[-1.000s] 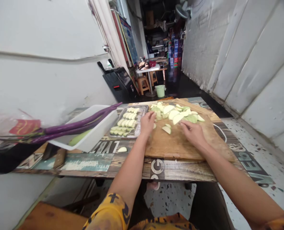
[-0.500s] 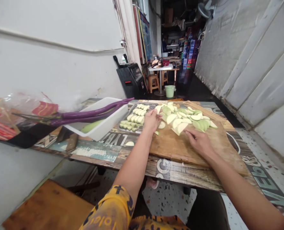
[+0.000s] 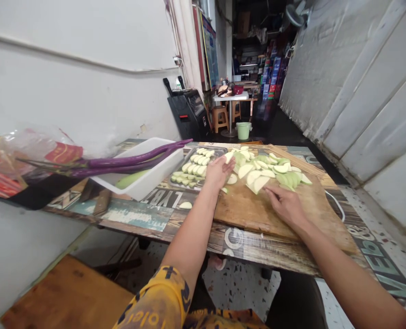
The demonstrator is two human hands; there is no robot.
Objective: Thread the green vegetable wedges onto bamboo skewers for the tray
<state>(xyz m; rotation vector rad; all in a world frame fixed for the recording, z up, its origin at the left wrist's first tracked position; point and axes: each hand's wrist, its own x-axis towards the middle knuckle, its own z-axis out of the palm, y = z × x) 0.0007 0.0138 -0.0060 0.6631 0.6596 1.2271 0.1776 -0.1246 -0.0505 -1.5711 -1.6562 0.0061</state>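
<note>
My left hand (image 3: 219, 172) is at the left edge of a wooden cutting board (image 3: 247, 210), its fingers curled by a pale vegetable slice (image 3: 229, 157) that looks pinched at the fingertips. Over the board's middle, my right hand (image 3: 285, 203) has thumb and forefinger pressed together. Right at those fingertips are a few overlapping slices (image 3: 259, 183); whatever the pinch holds is too small to make out. A heap of green-skinned, white-fleshed slices (image 3: 287, 176) spreads over the far part of the board. Beside my left hand, a metal tray (image 3: 173, 183) bears rows of similar slices.
Long purple eggplants (image 3: 127, 162) lie across a white plastic box (image 3: 143, 189) at the left. One loose slice (image 3: 185, 205) rests on the patterned table (image 3: 130, 220). Thin wooden sticks (image 3: 297, 160) lie along the board's far right. Plastic packaging (image 3: 34, 151) is by the wall.
My left hand's fingers have spread and turned slightly, and the slice by them has shifted a little to the right. The right hand has hardly moved.
</note>
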